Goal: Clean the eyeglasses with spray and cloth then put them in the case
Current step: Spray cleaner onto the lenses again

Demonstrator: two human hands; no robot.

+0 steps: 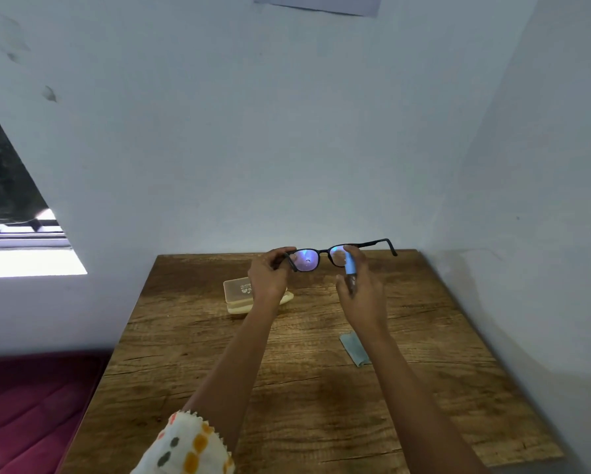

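Setting: home, likely a bedroom. You are facing a brown wood-grain table standing in a corner of pale blue painted walls; a maroon quilted mattress is lying beside it, below a bright window.

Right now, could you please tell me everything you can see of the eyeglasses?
The eyeglasses have a thin dark frame, plastic by the look, and two rounded lenses that show bluish-violet reflections. Both temples are unfolded. They are held about level in the air over the far part of the table. The left hand pinches the frame's left end. The right hand holds a blue spray bottle close to the right lens; whether it touches is unclear.
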